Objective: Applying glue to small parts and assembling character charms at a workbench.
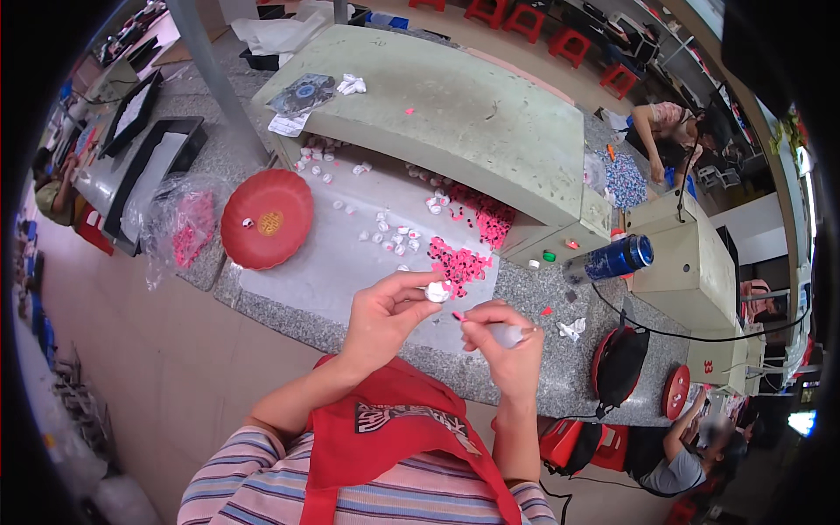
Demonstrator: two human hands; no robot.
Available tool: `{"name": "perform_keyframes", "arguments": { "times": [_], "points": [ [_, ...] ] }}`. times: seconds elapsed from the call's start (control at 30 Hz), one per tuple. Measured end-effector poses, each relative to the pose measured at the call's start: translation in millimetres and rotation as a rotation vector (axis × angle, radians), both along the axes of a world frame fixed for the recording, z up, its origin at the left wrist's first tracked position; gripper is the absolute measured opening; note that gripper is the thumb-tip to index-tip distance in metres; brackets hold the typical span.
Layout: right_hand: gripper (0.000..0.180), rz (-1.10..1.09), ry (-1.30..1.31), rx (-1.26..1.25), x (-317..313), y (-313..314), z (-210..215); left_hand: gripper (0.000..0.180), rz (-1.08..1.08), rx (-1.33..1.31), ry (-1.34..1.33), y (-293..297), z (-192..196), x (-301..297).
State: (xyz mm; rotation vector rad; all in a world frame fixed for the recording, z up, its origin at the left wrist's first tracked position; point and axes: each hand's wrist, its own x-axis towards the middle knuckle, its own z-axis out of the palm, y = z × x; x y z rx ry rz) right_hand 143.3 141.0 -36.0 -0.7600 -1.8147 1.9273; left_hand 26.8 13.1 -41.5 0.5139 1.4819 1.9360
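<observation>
My left hand point(382, 319) pinches a small rounded white piece with pink on it point(437, 292) between thumb and fingers, above the front part of the worktop. Close to its right, my right hand point(503, 350) is closed round a small whitish, translucent squeeze bottle point(507, 334). A tiny pink and black bit point(458, 316) shows at the fingertips of that hand; whether they pinch it or it sits on the bottle's tip, I cannot tell. Just beyond both hands lies a heap of small pink and black pieces point(459, 262). Several white pieces point(385, 234) are scattered left of the heap.
White paper point(302, 278) covers part of the granite-look worktop. A red scalloped dish point(286, 197) stands at left, beside a clear bag of pink pieces point(188, 229). Behind rises a pale metal housing point(437, 105). A blue-lidded bottle point(612, 260) lies right. Co-workers sit beyond.
</observation>
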Motion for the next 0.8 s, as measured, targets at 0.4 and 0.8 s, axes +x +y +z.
{"name": "perform_keyframes", "arguments": {
  "times": [0.4,0.8],
  "points": [
    [0.013,-0.049,-0.028,0.18,-12,-20,29,0.032,-0.148,0.071,0.145,-9,12,2],
    [0.02,-0.01,0.097,0.135,-10,-17,18,0.027,-0.099,0.137,0.224,-2,11,8]
  ]
}}
